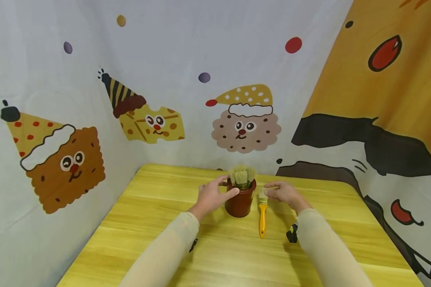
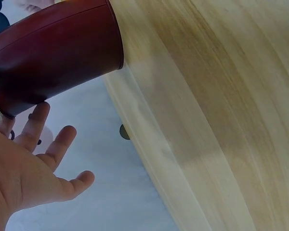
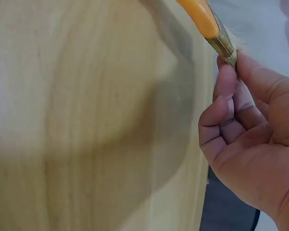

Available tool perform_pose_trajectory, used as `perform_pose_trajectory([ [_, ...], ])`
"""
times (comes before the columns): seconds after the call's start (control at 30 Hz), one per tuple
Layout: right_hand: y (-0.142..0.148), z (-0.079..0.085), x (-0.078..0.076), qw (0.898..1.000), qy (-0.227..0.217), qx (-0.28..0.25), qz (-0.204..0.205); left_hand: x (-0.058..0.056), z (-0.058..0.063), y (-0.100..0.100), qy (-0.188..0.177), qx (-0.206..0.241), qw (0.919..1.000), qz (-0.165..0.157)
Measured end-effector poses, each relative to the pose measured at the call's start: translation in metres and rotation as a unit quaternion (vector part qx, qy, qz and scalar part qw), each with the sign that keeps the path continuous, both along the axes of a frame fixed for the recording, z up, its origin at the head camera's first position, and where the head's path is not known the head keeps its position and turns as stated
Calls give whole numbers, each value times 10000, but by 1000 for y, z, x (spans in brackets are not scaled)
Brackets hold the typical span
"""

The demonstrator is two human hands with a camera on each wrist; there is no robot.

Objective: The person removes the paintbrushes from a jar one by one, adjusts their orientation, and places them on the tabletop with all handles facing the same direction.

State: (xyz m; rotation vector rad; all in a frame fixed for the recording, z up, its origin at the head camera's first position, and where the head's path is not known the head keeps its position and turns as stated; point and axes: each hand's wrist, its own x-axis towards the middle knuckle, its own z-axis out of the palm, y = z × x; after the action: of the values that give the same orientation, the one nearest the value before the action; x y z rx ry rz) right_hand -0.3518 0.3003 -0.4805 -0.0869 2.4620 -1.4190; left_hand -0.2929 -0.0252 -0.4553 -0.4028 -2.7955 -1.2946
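Note:
A dark red-brown cylindrical pot [image 1: 238, 206] stands upright towards the back of the table, and pale brush bristles [image 1: 242, 175] stick up from its top. My left hand [image 1: 212, 196] holds it near the rim, thumb in front and index finger behind. In the left wrist view the other fingers [image 2: 62, 144] spread out beside the pot wall [image 2: 62, 48]. Just right of the pot is a flat paintbrush [image 1: 262, 217] with an orange-yellow handle pointing towards me. My right hand [image 1: 284, 193] pinches it at the bristle end between thumb and fingertips.
The wooden table [image 1: 158, 231] has its far edge close behind the pot. A white printed cloth [image 1: 186, 40] hangs behind and to the left, with a large orange and black figure [image 1: 344, 131] on the right. A small black-and-yellow object [image 1: 292, 233] shows beside the right sleeve.

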Motion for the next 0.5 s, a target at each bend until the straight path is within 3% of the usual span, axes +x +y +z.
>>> perform_pose_trajectory([
  [0.5,-20,-26,-6,9945,533,796,-414,4,1,2,-139,118,9998,39],
])
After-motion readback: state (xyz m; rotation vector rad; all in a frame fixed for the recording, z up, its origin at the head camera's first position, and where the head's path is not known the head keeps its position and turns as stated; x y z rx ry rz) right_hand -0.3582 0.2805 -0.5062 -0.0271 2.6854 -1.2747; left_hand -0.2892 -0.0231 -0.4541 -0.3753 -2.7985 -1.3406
